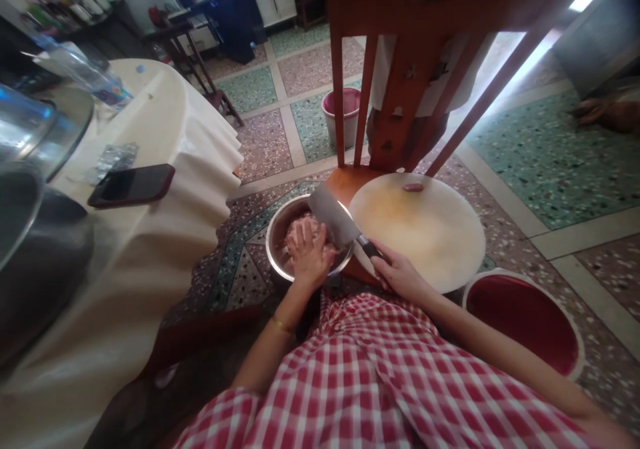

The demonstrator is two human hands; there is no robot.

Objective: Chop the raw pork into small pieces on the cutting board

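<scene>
1. While the left hand (307,252) sits palm-down in the steel bowl (273,235), its fingers are loosely spread and rest right on the minced meat (296,232). They're pressing on it, not gripping anything.
2. Right hand (397,275): fingers wrapped tight around the dark handle of a cleaver (335,219). The blade tilts up and to the left, and its tip hangs over the bowl's rim just beside the left hand.
3. The bowl is down at the front of a wooden chair (400,102), touching the round cutting board (425,235) that lies on the seat.
4. Counts: one bowl, one cleaver, one board, and one small scrap of meat (413,187) at the board's far edge, well apart from both hands.
5. Two buckets on the tiled floor: a big red bucket (525,319) just beside the board near the right arm, and a smaller pink bucket (341,112) behind the chair.
6. Off to the left, the counter (165,122) has a cream cloth with one dark phone (133,185) and a blister pack (111,160) near it.
7. One thin gold bangle (281,324) on the left wrist.
</scene>
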